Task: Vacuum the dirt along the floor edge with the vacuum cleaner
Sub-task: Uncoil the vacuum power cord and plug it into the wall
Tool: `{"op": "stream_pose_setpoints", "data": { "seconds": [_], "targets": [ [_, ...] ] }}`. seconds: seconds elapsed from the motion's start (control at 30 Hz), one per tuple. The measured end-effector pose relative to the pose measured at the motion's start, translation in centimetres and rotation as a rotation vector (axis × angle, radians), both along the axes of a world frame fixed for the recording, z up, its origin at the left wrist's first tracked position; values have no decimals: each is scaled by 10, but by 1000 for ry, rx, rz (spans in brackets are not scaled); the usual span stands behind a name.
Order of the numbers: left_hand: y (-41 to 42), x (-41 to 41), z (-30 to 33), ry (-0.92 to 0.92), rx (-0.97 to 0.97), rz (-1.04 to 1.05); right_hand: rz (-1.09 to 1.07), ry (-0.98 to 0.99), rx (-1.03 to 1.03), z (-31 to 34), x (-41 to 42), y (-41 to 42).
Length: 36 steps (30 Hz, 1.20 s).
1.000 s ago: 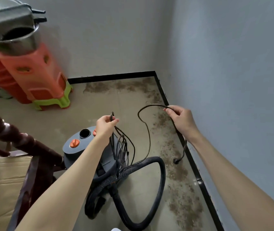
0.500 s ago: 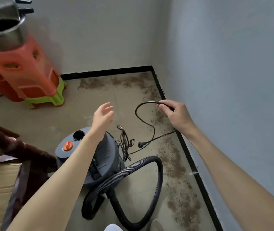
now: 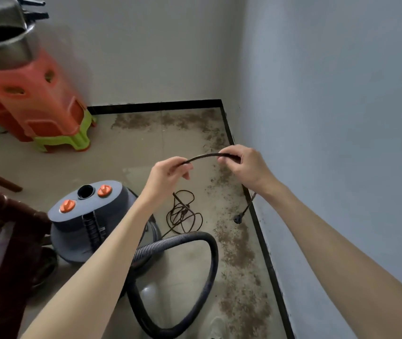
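Vacuum (image 3: pixel 89 223): grey rounded drum, orange knobs, ribbed black hose (image 3: pixel 205 277) looped beside it. Cord (image 3: pixel 205 156): thin black arc above the vacuum; your left hand (image 3: pixel 168 174) and right hand (image 3: pixel 244 165) each pinch it. Dirt (image 3: pixel 234 243): brown grit right of the vacuum, along the black skirting.

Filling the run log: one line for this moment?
phase: cord prep | left hand: grips power cord | right hand: grips cord | plug: hanging loose | vacuum cleaner: untouched | dirt: unvacuumed

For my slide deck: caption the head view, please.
Both hands, left and right, hold the vacuum cleaner power cord above dirt along the floor edge.
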<state>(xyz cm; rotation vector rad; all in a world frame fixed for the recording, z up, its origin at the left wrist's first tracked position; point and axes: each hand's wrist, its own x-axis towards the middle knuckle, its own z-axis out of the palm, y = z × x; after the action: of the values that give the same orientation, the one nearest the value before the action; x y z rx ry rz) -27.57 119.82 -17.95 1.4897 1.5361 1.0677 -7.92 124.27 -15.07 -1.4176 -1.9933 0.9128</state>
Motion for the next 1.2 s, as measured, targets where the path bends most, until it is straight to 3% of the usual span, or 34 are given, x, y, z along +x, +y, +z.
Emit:
{"op": "stream_pose_setpoints", "data": {
  "seconds": [0.1,0.33,0.4,0.47,0.63,0.73,0.8,1.03,1.2],
  "targets": [
    [0,22,4,-43,2,46,-71,-117,-31,-15,41,2],
    [-8,63,3,89,-5,62,-266,-395,-104,-33,88,0],
    [-5,66,5,87,-18,56,-271,-231,-221,-33,92,2],
    [-3,68,8,80,-26,22,-305,53,-354,-32,91,3],
    [1,67,10,47,-57,-12,-624,1162,-784,-15,89,24],
    [9,65,10,23,-77,25,-709,1478,-867,-1,91,39],
    [17,63,10,23,-82,43,-718,1542,-915,4,89,48],
    [59,43,-3,56,-125,52,-640,1396,-919,6,90,107],
    [119,31,-23,-72,-231,48,-464,1255,-846,1,68,169]
  ]
}}
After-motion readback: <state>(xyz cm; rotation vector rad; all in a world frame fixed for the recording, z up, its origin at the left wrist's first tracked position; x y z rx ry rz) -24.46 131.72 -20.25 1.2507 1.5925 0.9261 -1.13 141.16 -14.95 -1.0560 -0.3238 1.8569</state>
